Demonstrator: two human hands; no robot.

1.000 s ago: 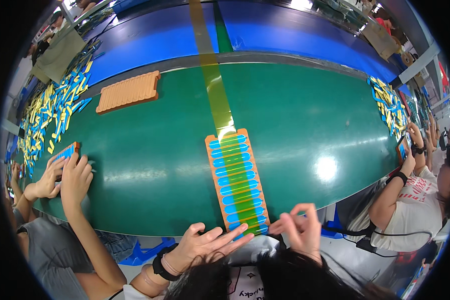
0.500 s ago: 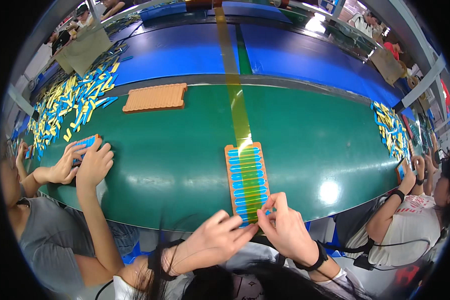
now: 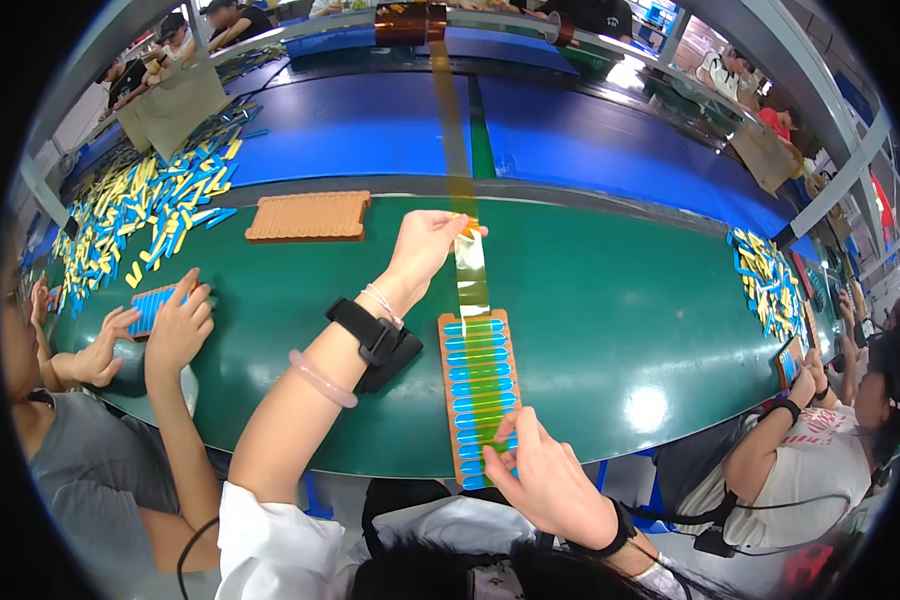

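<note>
**Amber tape (image 3: 471, 265) runs the length of a filled orange tray (image 3: 449, 400) and on to its roll (image 3: 410, 25)**

The left hand (image 3: 428, 245) is pinched on the tape beyond the tray's far end, thumb and fingertips at the strip's two edges. The right hand (image 3: 560, 490) is over the tray's near end with fingers curled and only a narrow gap at the thumb; whether it grips or merely presses there, I cannot tell.

The tray lies on the green surface (image 3: 610, 300) straight in front of the person. Blue strips (image 3: 459, 389) sit side by side across it, and the tape passes over their middles. By the look of it, the filling and the laying of tape along the row are done; what is left is the separation, since the tape rises unbroken from tray to roll.

Farther out, a grooved orange block (image 3: 308, 217) lies alone near the surface's far edge. To the left is a loose heap of yellow and blue pieces (image 3: 160, 205), near a co-worker's hand (image 3: 180, 325) at another blue-filled tray (image 3: 155, 310). A smaller pile (image 3: 770, 285) lies at far right.
</note>
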